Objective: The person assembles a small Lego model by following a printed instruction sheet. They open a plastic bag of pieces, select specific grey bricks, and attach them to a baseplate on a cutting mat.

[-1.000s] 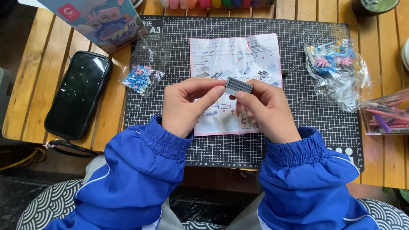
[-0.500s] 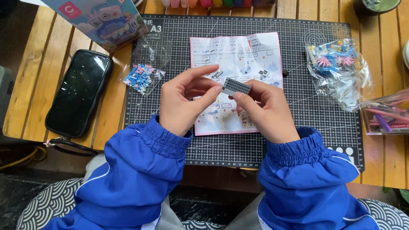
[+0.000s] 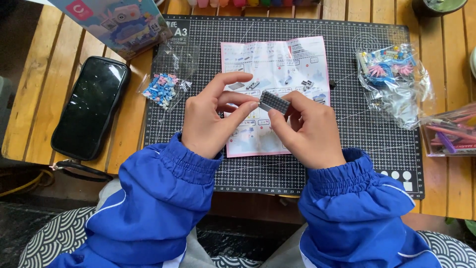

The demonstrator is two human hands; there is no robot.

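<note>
Fingertips of both hands pinch a small grey studded plate (image 3: 274, 101), held just above the instruction sheet (image 3: 277, 64). The right hand (image 3: 310, 131) closes its grip on the plate's right end; the left hand (image 3: 210, 121) grasps the left end between thumb and forefinger. The plate's underside is hidden, and the hands cover the middle of the sheet. The sheet lies on a dark gridded cutting mat (image 3: 347, 159) on the slatted wooden surface (image 3: 39, 74). Left of the hands sit a clear bag of small blue and pink pieces (image 3: 161, 89) and a glossy black phone (image 3: 91, 106); right, a crinkled bag of coloured parts (image 3: 391, 79). A cardboard box (image 3: 116, 22) is cut off at the top.
</note>
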